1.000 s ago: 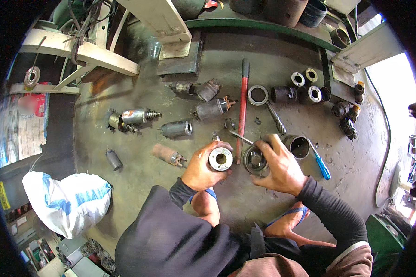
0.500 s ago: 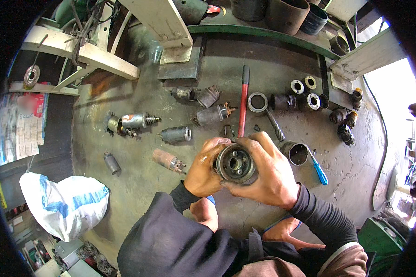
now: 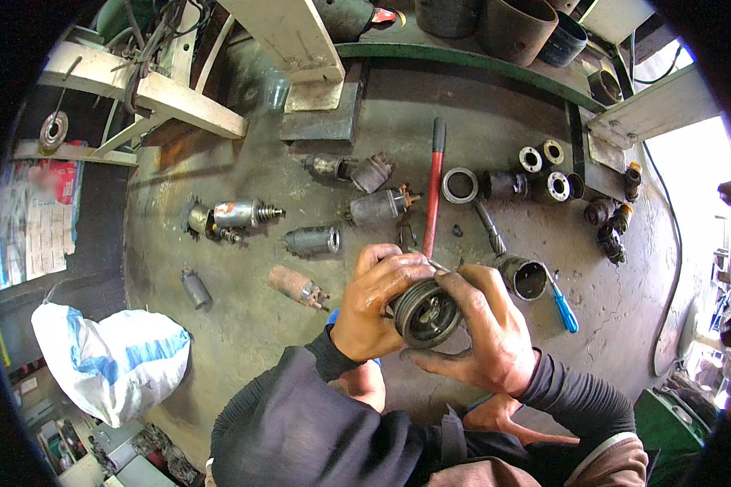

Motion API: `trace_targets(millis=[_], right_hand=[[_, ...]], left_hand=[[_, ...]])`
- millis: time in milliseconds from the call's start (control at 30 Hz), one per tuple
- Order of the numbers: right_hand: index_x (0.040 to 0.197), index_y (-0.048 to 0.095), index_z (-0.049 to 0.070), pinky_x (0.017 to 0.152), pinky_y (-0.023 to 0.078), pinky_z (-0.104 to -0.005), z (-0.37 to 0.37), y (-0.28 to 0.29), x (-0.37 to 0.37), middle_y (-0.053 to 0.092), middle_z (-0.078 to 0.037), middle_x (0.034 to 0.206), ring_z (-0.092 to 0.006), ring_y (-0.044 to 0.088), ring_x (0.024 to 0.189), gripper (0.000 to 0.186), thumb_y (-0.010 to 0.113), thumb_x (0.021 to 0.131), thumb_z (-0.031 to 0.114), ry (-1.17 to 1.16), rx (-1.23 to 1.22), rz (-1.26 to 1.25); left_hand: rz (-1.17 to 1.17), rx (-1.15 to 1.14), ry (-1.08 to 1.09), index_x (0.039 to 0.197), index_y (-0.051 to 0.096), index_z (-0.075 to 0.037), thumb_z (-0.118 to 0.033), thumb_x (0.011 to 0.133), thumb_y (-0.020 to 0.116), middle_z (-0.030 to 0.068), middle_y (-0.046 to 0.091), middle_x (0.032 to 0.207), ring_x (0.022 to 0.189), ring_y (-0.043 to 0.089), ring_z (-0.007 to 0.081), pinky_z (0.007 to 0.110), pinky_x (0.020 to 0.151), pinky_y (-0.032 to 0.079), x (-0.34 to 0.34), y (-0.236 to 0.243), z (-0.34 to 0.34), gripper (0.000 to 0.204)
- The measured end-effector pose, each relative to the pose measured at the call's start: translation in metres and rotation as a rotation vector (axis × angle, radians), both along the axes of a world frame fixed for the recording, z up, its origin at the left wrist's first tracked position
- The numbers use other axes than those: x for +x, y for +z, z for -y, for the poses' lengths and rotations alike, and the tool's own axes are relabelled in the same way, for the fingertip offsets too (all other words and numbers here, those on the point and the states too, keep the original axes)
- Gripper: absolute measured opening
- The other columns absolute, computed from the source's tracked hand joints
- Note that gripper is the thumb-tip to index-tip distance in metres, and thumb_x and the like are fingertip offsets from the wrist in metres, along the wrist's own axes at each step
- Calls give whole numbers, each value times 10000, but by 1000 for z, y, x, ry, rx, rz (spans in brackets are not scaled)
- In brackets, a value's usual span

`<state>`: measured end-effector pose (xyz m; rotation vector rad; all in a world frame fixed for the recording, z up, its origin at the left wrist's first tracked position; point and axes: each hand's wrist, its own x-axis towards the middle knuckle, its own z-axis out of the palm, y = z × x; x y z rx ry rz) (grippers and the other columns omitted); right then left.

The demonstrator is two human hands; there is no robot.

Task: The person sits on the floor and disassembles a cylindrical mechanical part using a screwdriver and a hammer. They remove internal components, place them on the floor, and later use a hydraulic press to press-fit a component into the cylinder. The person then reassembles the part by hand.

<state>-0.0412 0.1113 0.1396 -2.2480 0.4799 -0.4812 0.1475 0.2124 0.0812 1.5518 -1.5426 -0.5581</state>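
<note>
Between my hands is a round, dark metal part (image 3: 427, 315) with a grooved outer rim and a hollow middle, its open face tilted up. My left hand (image 3: 369, 302) is closed round its left side, fingers over the far edge. On the other side, my right hand (image 3: 495, 329) curves about it, fingertips at the upper rim and thumb along the lower edge. What lies behind the part is hidden. Just beyond my fingers, a red-handled bar (image 3: 434, 195) with a dark end lies on the floor.
Several cylindrical starter-type parts (image 3: 313, 240) are scattered to the left. On the right lie a metal ring (image 3: 460, 185), an open cylinder (image 3: 525, 277), a blue-handled screwdriver (image 3: 565, 312) and a black cable (image 3: 676, 243). A white sack (image 3: 110, 361) stands left; a bench leg (image 3: 300, 49) is ahead.
The round part has tipped, showing its grooved side, and moved slightly nearer to me. My right hand has shifted its hold, its thumb lower. The floor items appear shifted slightly with the view.
</note>
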Motion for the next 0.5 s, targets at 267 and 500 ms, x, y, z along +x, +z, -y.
trace_targets(millis=[267, 500], right_hand=[[1462, 441, -27, 918, 559, -474, -4, -8, -7, 571, -286, 1258, -435, 635, 1090, 998, 948, 665, 295, 22, -60, 63], [1445, 465, -16, 915, 555, -480, -11, -20, -17, 574, -287, 1262, -434, 637, 1089, 981, 956, 657, 303, -3, -13, 167]], left_hand=[[75, -47, -36, 1198, 700, -104, -183, 683, 845, 74, 696, 1214, 1112, 578, 344, 449, 995, 464, 1, 8, 2, 541], [110, -64, -42, 1181, 699, -122, -265, 718, 862, 61, 711, 1190, 1101, 641, 273, 467, 1018, 441, -3, 10, -1, 511]])
